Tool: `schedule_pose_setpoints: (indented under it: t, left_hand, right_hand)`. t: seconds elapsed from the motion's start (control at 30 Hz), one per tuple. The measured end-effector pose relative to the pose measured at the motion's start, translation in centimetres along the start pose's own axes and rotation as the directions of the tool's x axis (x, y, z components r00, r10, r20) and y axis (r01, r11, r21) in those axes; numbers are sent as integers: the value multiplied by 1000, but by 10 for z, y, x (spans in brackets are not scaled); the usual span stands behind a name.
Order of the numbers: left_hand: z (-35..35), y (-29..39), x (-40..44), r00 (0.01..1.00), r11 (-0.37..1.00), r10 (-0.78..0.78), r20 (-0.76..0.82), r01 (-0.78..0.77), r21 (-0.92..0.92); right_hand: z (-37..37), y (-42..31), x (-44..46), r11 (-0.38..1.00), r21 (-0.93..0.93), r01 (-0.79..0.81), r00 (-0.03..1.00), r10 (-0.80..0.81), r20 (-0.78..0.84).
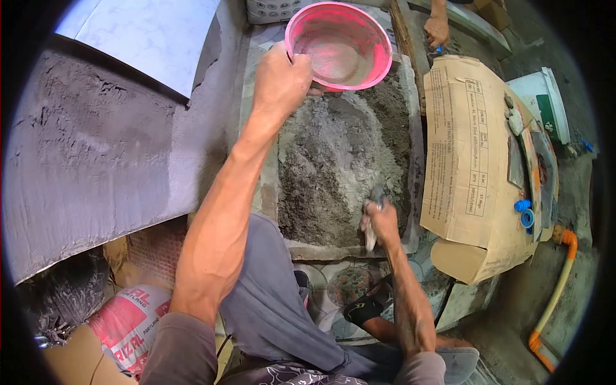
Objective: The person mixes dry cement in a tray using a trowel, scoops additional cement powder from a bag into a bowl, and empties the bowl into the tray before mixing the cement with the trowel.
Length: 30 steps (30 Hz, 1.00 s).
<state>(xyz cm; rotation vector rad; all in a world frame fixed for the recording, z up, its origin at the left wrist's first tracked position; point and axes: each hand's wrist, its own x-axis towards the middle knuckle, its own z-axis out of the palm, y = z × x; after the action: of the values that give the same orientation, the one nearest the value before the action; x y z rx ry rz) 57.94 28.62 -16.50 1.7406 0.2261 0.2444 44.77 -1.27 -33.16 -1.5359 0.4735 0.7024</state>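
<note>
My left hand [282, 78] grips the near left rim of a pink basin [377, 56], which is held tilted over the far end of a mixing tray [416, 154]. Grey powder coats the inside of the basin. Dry grey cement and darker sand [333, 154] fill the tray, the paler powder lying along the middle. Near the tray's front right part, my right hand [380, 221] is closed around the handle of a trowel [378, 194], its blade partly hidden and blurred at the mix.
Flattened cardboard [455, 160] lies right of the tray with tools and blue caps [523, 205] on it. Behind it stands a white bucket [539, 106]. Another person's hand [437, 31] shows at the top. A cement bag [131, 321] is lower left, an orange-jointed pipe [553, 289] right.
</note>
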Motion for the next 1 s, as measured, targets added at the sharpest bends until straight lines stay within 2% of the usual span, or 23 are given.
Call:
schedule_pose_setpoints:
  t: [0.1,0.2,0.27,0.3,0.33,0.4,0.47,0.53,0.57,0.67,0.77,0.87,0.9,1.0]
  left_hand:
    - [-6,-10,6,1000,999,9,-30,-8,47]
    - [-7,-14,5,997,997,-28,-77,33,71]
    - [-3,-6,3,997,997,-15,-71,20,73]
    - [0,-6,3,998,997,-11,-68,16,75]
    - [2,-5,6,998,997,-3,-68,8,74]
    - [3,-4,11,997,995,36,-72,-30,91]
    - [9,-8,16,994,990,88,-72,-80,118]
    - [17,1,12,988,995,98,-117,-94,37]
    - [20,6,11,984,995,101,-143,-103,-5]
    - [19,-8,22,962,978,200,-188,-184,99]
    - [16,-20,29,920,946,300,-252,-252,205]
    - [11,-4,21,926,947,292,-241,-245,208]
    - [9,12,12,949,972,211,-235,-179,151]
    - [5,6,13,926,946,301,-226,-261,191]
  right_hand:
    - [17,-33,40,995,-96,18,1000,-20,-19]
    - [26,-62,59,955,-291,47,998,-58,-28]
    - [27,-91,64,826,-563,31,999,-38,-1]
    - [22,-101,61,729,-684,21,1000,-27,2]
    - [18,-100,62,588,-800,118,986,-163,26]
    - [13,-93,59,222,-946,238,910,-392,137]
    - [6,-81,39,34,-966,258,872,-439,217]
    - [6,-88,2,-169,-949,267,838,-446,315]
    - [4,-90,-16,-327,-915,238,817,-442,371]
    - [-6,-102,-69,-381,-900,214,821,-430,377]
    - [-24,-103,-99,-304,-947,102,887,-404,225]
    - [-38,-69,-78,-118,-991,67,848,-516,118]
    - [-34,-64,-62,-26,-998,53,841,-538,58]
    - [-32,-50,20,-58,-998,24,702,-710,58]
